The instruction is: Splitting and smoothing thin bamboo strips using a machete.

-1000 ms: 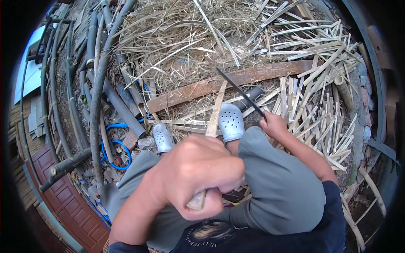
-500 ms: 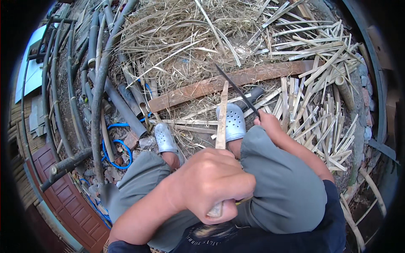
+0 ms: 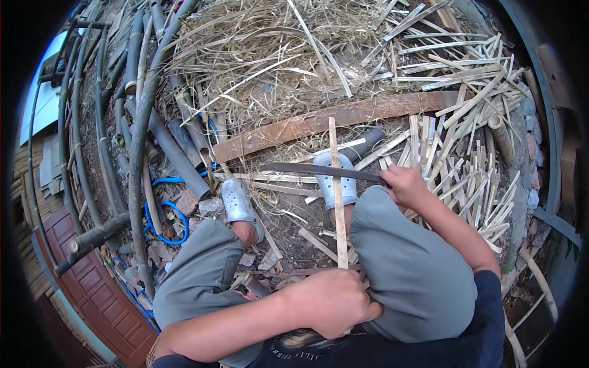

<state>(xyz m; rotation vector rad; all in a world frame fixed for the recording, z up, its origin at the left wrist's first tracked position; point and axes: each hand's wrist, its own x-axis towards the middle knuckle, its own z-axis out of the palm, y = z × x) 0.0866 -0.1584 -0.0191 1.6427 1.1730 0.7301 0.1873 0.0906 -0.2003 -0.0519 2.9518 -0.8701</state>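
Observation:
My left hand [image 3: 334, 300] is closed around the lower end of a pale bamboo strip [image 3: 338, 211], low in front of my body. The strip stands away from me, running past my right knee and over the right clog [image 3: 325, 178]. My right hand [image 3: 406, 186] is closed on the handle end of a long dark knife [image 3: 307, 168], beside my right knee. Its blade points left and crosses the strip near the clog; whether it touches the strip I cannot tell. The handle itself is hidden in my fist.
A reddish-brown plank [image 3: 294, 130] lies across the ground beyond my feet. Split bamboo strips [image 3: 472, 178] are heaped at the right, with shavings [image 3: 264, 73] farther off. Bamboo poles [image 3: 142, 122] and a blue hose [image 3: 184, 227] lie at the left.
The knife has swung from pointing away to lying leftward across the strip. My left hand has moved lower and to the right, bringing the strip's lower end with it.

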